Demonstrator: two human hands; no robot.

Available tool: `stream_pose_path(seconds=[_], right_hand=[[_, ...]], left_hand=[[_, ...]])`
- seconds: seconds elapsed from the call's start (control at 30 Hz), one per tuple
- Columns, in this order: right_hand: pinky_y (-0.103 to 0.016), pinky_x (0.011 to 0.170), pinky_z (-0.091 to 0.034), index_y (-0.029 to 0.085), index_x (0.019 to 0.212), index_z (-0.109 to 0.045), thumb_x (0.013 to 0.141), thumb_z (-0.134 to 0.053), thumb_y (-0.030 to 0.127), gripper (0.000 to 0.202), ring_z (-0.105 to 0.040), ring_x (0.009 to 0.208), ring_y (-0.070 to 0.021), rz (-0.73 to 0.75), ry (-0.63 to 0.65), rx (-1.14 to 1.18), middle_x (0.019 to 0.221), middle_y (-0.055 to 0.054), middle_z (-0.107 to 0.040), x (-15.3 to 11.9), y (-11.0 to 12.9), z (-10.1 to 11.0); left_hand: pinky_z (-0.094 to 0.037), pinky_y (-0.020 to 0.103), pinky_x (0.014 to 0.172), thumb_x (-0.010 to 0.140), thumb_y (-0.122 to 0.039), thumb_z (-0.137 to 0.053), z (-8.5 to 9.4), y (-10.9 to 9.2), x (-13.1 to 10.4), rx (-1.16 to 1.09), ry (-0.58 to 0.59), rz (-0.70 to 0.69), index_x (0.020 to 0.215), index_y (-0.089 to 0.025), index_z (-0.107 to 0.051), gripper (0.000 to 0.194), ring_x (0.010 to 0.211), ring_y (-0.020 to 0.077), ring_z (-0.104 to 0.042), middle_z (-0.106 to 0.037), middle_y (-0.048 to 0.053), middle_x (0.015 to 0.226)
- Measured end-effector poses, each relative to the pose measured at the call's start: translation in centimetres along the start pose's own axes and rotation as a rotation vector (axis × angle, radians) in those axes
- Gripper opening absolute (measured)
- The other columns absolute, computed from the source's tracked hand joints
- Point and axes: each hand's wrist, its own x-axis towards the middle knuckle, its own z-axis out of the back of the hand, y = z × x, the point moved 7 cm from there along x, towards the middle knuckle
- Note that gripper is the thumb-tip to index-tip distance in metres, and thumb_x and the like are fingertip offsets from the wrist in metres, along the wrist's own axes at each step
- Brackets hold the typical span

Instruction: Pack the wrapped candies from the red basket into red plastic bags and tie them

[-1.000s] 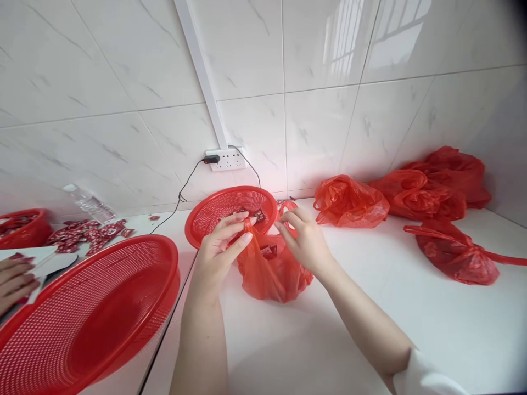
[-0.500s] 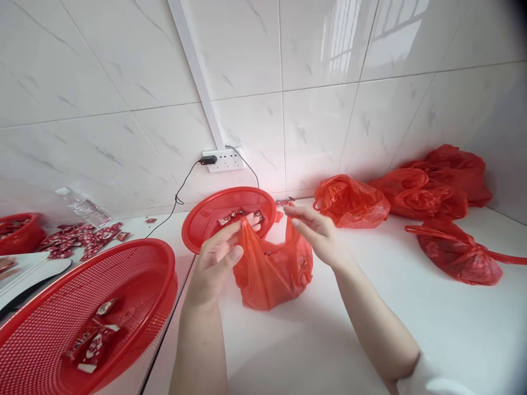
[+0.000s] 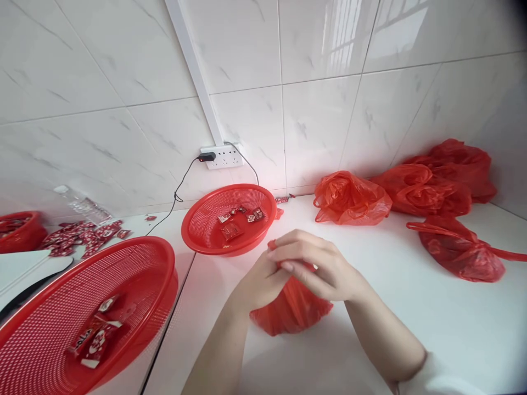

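A filled red plastic bag point(image 3: 292, 310) rests on the white table in front of me, its top gathered under my hands. My left hand point(image 3: 259, 282) is closed round the gathered neck of the bag, its fingertips partly hidden. Over it lies my right hand point(image 3: 315, 263), fingers bent round the top of the bag, with a bit of red plastic showing between the hands. Just behind is a round red basket point(image 3: 197, 236) with several small red packets in it.
A larger red basket point(image 3: 156, 252) with a few packets stands at the left. Behind it are loose packets point(image 3: 86, 236) and a clear bottle point(image 3: 84, 206). Several red bags point(image 3: 352, 200) line the wall at the right; a tied bag point(image 3: 461, 252) lies nearer. A cable hangs from the power strip point(image 3: 224, 157).
My hands have come together over the bag, which were apart at its two handles. The bag's top is gathered now, and the bag sits slightly nearer to me and to the right.
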Motion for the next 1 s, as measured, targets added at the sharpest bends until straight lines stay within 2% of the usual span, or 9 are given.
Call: stream_pose_path(seconds=[0.1,0.3,0.43,0.53,0.63,0.73,0.83,0.93,1.0], right_hand=[[-0.041,0.096,-0.05,0.023,0.123,-0.055,0.092,-0.043,0.012,0.035,-0.056,0.116,-0.0213,-0.166,-0.032,-0.092,0.124,-0.009,-0.06,-0.1,-1.5,1.1],[-0.033,0.077,-0.056,0.024,0.116,-0.059,0.089,-0.046,0.009,0.033,-0.065,0.089,-0.0167,-0.295,0.077,-0.088,0.104,-0.004,-0.067,-0.7,-3.7,1.1],[-0.033,0.079,-0.056,0.023,0.11,-0.061,0.091,-0.046,0.011,0.028,-0.067,0.088,-0.0161,-0.347,-0.036,-0.087,0.095,-0.003,-0.069,-0.9,-4.8,1.8],[-0.035,0.081,-0.056,0.022,0.103,-0.061,0.092,-0.05,0.018,0.017,-0.067,0.089,-0.0175,-0.411,-0.162,-0.042,0.096,-0.005,-0.067,-1.2,-5.2,3.2],[-0.034,0.081,-0.056,0.02,0.098,-0.06,0.09,-0.055,0.021,0.009,-0.066,0.086,-0.016,-0.438,-0.15,0.16,0.093,-0.004,-0.065,-1.4,-4.6,3.4],[-0.031,0.075,-0.055,0.02,0.093,-0.06,0.089,-0.054,0.017,0.008,-0.063,0.08,-0.0139,-0.379,0.091,0.256,0.088,-0.003,-0.065,-1.2,-3.0,1.8],[-0.026,0.067,-0.052,0.02,0.088,-0.062,0.086,-0.051,0.008,0.017,-0.06,0.075,-0.0122,-0.305,0.326,0.175,0.086,-0.001,-0.065,-1.3,-1.9,0.0],[-0.023,0.066,-0.049,0.02,0.087,-0.063,0.083,-0.051,0.001,0.023,-0.059,0.075,-0.0107,-0.308,0.378,0.123,0.087,0.0,-0.065,-1.3,-2.1,-0.4],[-0.022,0.067,-0.049,0.019,0.089,-0.063,0.083,-0.053,0.003,0.021,-0.06,0.077,-0.01,-0.335,0.389,0.132,0.088,0.0,-0.066,-1.5,-2.5,-0.3]], left_hand=[[-0.055,0.033,0.07,0.083,-0.044,-0.063,-0.6,0.3,0.3,0.054,0.112,0.022,0.078,-0.024,-0.07,0.022,0.076,0.0211,-0.064,-0.065,0.003,0.072],[-0.053,0.029,0.063,0.086,-0.047,-0.059,0.8,1.3,0.6,0.036,-0.007,0.073,0.091,-0.022,-0.07,0.028,0.068,0.0167,-0.06,-0.061,0.002,0.071],[-0.037,0.022,0.036,0.083,-0.055,-0.059,1.7,2.6,0.6,-0.029,-0.041,0.285,0.106,-0.023,-0.068,0.041,0.041,0.0105,-0.046,-0.051,-0.003,0.053],[-0.039,0.023,0.039,0.088,-0.057,-0.05,1.9,1.9,1.0,-0.119,0.023,0.249,0.124,-0.022,-0.062,0.051,0.033,0.0101,-0.042,-0.046,-0.006,0.043],[-0.043,0.024,0.048,0.09,-0.055,-0.049,2.4,1.6,1.3,-0.231,0.03,0.228,0.134,-0.022,-0.056,0.055,0.041,0.013,-0.054,-0.055,-0.002,0.045],[-0.048,0.025,0.057,0.089,-0.049,-0.054,2.3,2.0,1.4,-0.373,0.063,0.283,0.126,-0.022,-0.062,0.046,0.051,0.0145,-0.059,-0.06,0.0,0.051],[-0.049,0.022,0.056,0.087,-0.041,-0.06,2.0,2.3,1.6,-0.502,0.113,0.334,0.101,-0.018,-0.069,0.028,0.051,0.0104,-0.057,-0.064,0.002,0.063],[-0.04,0.017,0.042,0.089,-0.041,-0.056,1.9,2.2,1.5,-0.509,0.176,0.337,0.078,-0.017,-0.06,0.027,0.042,0.0064,-0.052,-0.059,-0.001,0.061],[-0.034,0.018,0.038,0.093,-0.046,-0.046,2.0,1.6,1.2,-0.328,0.218,0.261,0.073,-0.018,-0.054,0.035,0.035,0.0068,-0.048,-0.048,-0.004,0.052]])
